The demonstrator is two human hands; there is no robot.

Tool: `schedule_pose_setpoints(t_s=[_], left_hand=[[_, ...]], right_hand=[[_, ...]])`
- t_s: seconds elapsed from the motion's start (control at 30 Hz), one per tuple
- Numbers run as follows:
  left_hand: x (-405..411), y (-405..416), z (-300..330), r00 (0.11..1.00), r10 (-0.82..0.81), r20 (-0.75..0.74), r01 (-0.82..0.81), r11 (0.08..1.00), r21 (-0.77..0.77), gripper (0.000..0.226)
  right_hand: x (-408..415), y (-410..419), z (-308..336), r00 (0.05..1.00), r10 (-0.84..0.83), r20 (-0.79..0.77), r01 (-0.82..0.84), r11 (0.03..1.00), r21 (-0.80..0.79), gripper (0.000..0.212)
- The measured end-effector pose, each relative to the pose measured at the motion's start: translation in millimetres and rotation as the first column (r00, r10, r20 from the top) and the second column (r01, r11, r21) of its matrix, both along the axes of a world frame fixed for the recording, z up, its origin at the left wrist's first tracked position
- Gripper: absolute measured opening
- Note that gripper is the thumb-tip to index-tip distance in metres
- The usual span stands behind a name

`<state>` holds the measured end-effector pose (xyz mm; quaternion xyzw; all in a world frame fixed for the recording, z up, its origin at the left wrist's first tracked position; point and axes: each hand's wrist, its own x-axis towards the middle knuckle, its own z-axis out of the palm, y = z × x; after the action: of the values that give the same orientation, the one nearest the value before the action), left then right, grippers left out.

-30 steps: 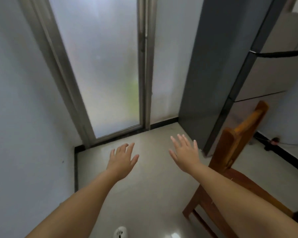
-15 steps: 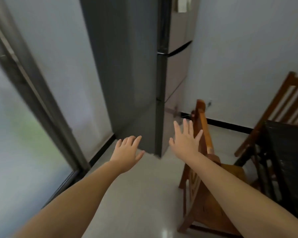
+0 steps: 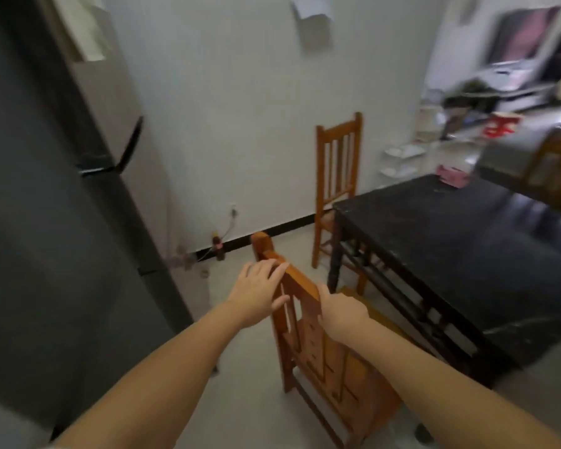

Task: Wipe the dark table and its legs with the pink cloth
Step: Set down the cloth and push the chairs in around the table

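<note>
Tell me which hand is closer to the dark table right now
Right. The right hand sits on the near chair's top rail, on the side toward the dark table. The left hand rests farther along that rail, on the fridge side.

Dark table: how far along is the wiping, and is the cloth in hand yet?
Nothing looks wiped yet. The pink cloth lies untouched on the far end of the dark table. Right now both hands are on the near wooden chair: the left hand rests on its top rail, and the right hand is against it. Left: fetch the cloth, wipe top and legs.
</note>
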<state>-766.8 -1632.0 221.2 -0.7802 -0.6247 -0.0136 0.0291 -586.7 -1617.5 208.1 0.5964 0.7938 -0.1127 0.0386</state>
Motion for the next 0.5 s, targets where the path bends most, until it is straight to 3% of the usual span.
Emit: schedule_pose_setpoints(t_s=[0.17, 0.33, 0.5], left_hand=[[-4, 52, -13, 0.937, -0.340, -0.075, 0.335, 0.939, -0.075, 0.063], [-12, 90, -18, 0.811, -0.584, -0.037, 0.583, 0.812, -0.038, 0.048], [-8, 120, -15, 0.651, -0.755, -0.072, 0.754, 0.655, -0.053, 0.049]], right_hand=[[-17, -9, -4, 0.970, -0.241, 0.014, 0.237, 0.961, 0.146, 0.038], [-10, -24, 1, 0.893, -0.450, 0.022, 0.443, 0.885, 0.146, 0.045], [-6, -32, 0, 0.857, -0.512, 0.055, 0.501, 0.853, 0.145, 0.054]])
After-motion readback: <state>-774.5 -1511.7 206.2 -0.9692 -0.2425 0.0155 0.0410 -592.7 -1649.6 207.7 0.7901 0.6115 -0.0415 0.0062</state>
